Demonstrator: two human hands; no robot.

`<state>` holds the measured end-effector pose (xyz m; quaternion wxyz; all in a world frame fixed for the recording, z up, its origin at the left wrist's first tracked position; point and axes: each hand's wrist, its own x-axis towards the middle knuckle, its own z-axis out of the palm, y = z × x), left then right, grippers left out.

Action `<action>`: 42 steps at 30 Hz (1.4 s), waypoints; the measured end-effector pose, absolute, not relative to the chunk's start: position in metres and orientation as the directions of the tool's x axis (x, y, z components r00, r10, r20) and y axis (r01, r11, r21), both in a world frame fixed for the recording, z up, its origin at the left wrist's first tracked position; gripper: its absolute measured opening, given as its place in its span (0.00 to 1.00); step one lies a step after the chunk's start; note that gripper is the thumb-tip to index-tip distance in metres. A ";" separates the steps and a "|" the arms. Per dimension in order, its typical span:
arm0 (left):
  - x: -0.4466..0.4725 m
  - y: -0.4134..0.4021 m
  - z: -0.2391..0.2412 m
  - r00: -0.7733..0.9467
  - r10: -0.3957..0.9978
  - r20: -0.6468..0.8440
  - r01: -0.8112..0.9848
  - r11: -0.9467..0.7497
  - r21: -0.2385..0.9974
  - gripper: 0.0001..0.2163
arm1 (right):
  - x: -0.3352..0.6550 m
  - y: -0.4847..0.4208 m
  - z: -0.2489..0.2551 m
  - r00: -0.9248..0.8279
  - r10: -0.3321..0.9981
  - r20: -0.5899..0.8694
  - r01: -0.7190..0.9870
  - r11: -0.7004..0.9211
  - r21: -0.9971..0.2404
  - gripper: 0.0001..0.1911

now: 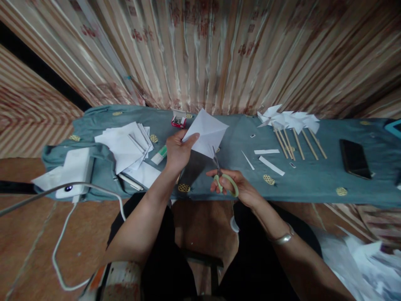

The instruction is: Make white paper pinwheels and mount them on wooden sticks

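Between the thumb and fingers of my left hand (179, 151) is a creased white paper square (208, 130), held up by its left corner. My right hand (235, 184) has its fingers through the green handles of a pair of scissors (230, 182). The blades point up at the paper's lower corner, slightly parted; whether they touch it I cannot tell. Behind my left hand a small red box of metal pins (178, 121) stands with its flap up. A green and white box (159, 155) lies just left of that hand. Narrow paper strips (271, 165) lie right of the scissors.
Paper pinwheels on wooden sticks (295, 142) lie in a row at the right, with a black phone (355, 159) beyond. Stacked paper sheets (122, 144) are on the left, beside a white power adapter (74, 171) with a cable. A curtain (216, 54) hangs behind the cloth-covered table (316, 184).
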<state>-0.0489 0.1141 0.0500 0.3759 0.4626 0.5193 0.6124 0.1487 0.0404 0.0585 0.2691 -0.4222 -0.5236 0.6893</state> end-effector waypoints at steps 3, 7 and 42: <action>-0.047 0.114 0.049 -0.281 0.941 0.190 0.032 -0.189 0.982 0.10 | 0.148 0.040 0.058 -0.501 0.814 -0.295 0.071 -0.301 -0.951 0.34; -0.044 0.113 0.050 -0.273 0.944 0.183 0.030 -0.182 0.983 0.09 | 0.147 0.040 0.060 -0.501 0.818 -0.282 0.073 -0.285 -0.956 0.33; -0.042 0.106 0.053 -0.247 0.960 0.130 0.005 -0.133 0.991 0.08 | 0.140 0.044 0.058 -0.401 0.843 -0.358 0.037 -0.376 -0.926 0.22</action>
